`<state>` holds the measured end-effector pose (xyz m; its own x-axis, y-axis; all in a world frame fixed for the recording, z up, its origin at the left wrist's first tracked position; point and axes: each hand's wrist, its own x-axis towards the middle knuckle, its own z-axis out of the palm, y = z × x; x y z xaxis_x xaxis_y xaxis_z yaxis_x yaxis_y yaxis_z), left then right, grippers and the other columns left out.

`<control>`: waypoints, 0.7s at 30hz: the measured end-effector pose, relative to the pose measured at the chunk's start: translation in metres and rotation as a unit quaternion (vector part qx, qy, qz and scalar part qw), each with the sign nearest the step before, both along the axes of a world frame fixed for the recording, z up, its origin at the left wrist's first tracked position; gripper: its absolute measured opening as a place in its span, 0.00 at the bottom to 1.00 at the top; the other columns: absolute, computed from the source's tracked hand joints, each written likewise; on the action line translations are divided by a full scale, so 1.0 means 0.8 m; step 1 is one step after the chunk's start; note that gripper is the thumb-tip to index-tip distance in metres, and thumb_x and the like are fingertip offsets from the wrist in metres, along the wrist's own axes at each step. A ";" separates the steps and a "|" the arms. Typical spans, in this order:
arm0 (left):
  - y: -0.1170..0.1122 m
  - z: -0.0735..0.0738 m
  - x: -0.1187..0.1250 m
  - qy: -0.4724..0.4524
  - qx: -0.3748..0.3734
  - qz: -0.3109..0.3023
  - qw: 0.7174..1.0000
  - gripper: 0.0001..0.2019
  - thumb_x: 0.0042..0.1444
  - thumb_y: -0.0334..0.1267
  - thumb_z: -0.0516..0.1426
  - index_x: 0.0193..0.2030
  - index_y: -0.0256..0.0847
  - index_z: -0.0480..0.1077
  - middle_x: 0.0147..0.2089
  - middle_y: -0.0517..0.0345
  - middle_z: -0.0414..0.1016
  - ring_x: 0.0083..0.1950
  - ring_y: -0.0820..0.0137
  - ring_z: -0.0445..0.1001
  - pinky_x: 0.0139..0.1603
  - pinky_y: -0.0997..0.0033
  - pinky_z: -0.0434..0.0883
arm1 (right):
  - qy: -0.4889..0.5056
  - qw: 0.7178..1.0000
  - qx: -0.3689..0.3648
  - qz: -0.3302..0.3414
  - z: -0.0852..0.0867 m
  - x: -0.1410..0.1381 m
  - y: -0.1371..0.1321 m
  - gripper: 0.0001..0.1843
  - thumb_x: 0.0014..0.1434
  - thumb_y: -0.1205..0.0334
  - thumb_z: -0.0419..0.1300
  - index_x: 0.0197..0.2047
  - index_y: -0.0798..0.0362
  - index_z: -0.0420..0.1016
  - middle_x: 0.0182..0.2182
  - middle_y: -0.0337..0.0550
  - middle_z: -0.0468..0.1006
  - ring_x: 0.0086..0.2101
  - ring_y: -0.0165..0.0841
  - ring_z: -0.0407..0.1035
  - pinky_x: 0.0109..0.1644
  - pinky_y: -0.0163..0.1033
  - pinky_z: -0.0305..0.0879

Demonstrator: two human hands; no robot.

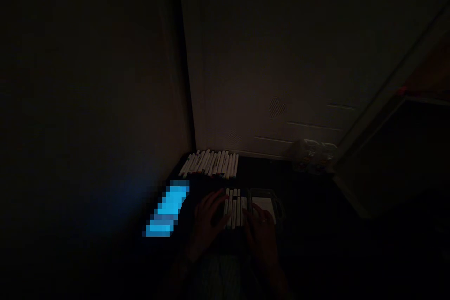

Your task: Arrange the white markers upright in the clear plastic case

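Note:
In dim light, a short row of white marker pens lies side by side between my hands, their ends not all level. At its left edge my left hand rests with thumb and fingers apart, near or touching the outermost pen. On the other side is my right hand, wearing a ring, with its thumb by the rightmost pens and its fingers spread over a clear plastic case. Something pale and flat lies in the case. I cannot make out whether either hand touches the pens firmly.
Behind, a longer row of white marker pens lies by the wall. A bright blue, pixelated screen glows at the left. Clear plastic containers stand at the back right of the dark table.

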<state>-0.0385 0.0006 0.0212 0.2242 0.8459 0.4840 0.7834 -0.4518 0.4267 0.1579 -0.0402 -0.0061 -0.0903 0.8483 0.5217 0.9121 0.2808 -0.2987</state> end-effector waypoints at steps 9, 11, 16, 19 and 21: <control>0.087 0.038 -0.079 0.006 0.018 0.058 0.998 0.14 0.58 0.40 0.48 0.48 0.45 0.67 0.52 0.56 0.68 0.55 0.64 0.63 0.58 0.58 0.58 | 0.019 1.000 0.013 0.008 0.003 0.000 -0.002 0.19 0.60 0.64 0.47 0.54 0.43 0.63 0.54 0.43 0.63 0.53 0.40 0.57 0.53 0.52 0.59; 0.101 0.034 -0.093 0.030 0.009 0.068 0.997 0.15 0.57 0.38 0.47 0.49 0.44 0.66 0.52 0.56 0.68 0.54 0.65 0.64 0.58 0.61 0.58 | 0.023 1.000 0.012 0.004 0.004 -0.001 -0.003 0.19 0.61 0.64 0.47 0.54 0.44 0.64 0.54 0.43 0.63 0.53 0.40 0.57 0.53 0.51 0.59; 0.145 0.027 -0.132 0.107 -0.024 0.138 0.984 0.12 0.55 0.36 0.48 0.44 0.39 0.67 0.47 0.51 0.70 0.49 0.64 0.66 0.54 0.64 0.61 | 0.023 0.999 0.019 0.014 0.003 -0.002 -0.002 0.18 0.61 0.65 0.47 0.52 0.45 0.66 0.53 0.43 0.64 0.52 0.39 0.58 0.54 0.51 0.58; 0.171 0.030 -0.148 0.139 -0.058 0.175 0.973 0.11 0.53 0.36 0.51 0.41 0.37 0.67 0.44 0.48 0.70 0.47 0.64 0.68 0.50 0.66 0.63 | 0.028 0.999 0.020 0.011 0.002 -0.002 0.000 0.17 0.60 0.65 0.47 0.52 0.46 0.66 0.52 0.44 0.65 0.51 0.39 0.58 0.53 0.51 0.58; 0.183 0.035 -0.151 0.151 -0.091 0.190 0.966 0.09 0.51 0.37 0.53 0.38 0.37 0.68 0.43 0.48 0.70 0.45 0.64 0.69 0.47 0.67 0.64 | 0.031 0.999 0.015 0.009 0.003 -0.002 -0.001 0.17 0.60 0.65 0.48 0.52 0.46 0.66 0.52 0.44 0.65 0.51 0.39 0.59 0.53 0.51 0.58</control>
